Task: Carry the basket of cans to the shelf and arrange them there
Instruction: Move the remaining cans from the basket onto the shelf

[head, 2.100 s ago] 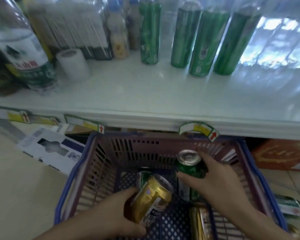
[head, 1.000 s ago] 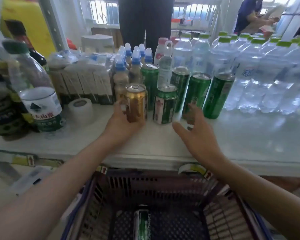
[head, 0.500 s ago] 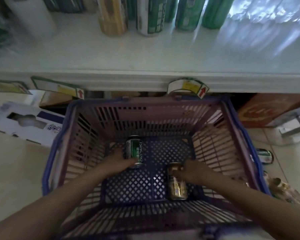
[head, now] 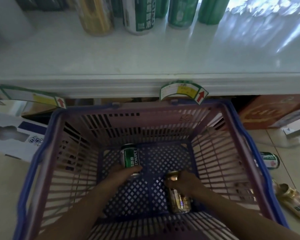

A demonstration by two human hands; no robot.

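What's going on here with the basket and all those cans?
A person is emptying a basket of cans onto the shelf above it. The left hand grips a green can lying in the basket, and the right hand grips a gold can. More cans already stand on the shelf.

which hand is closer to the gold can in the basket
Right. The right hand is wrapped over the top end of the gold can; the left hand is off to its left, on the green can.
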